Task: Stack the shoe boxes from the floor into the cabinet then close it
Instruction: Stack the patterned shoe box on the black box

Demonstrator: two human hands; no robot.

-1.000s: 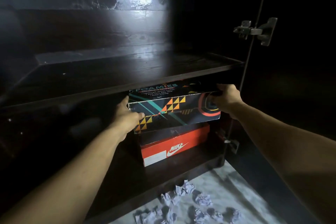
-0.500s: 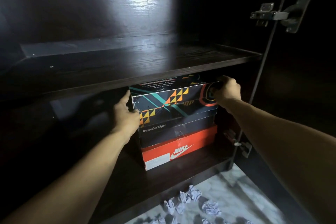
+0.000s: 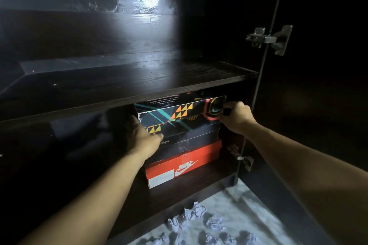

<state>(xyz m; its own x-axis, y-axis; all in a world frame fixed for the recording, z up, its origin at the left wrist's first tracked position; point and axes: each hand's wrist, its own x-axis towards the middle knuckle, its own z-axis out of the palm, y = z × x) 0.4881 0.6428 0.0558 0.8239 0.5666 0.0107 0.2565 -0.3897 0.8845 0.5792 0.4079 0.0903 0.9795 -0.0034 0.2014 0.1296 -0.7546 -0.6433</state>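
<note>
A dark patterned shoe box with orange triangles tops a stack in the lower compartment of the dark cabinet. Beneath it lie a black shoe box and a red shoe box at the bottom. My left hand rests against the patterned box's left end, thumb on its front corner. My right hand grips the box's right end with curled fingers. The box's top sits just under the shelf edge.
The cabinet door stands open at the right, with metal hinges on its inner edge. Several crumpled paper balls lie on the pale marbled floor in front of the cabinet. The upper shelf holds nothing visible.
The patterned box has gone deeper into the compartment and settled on the black box, which now shows below it. Both hands moved in with it.
</note>
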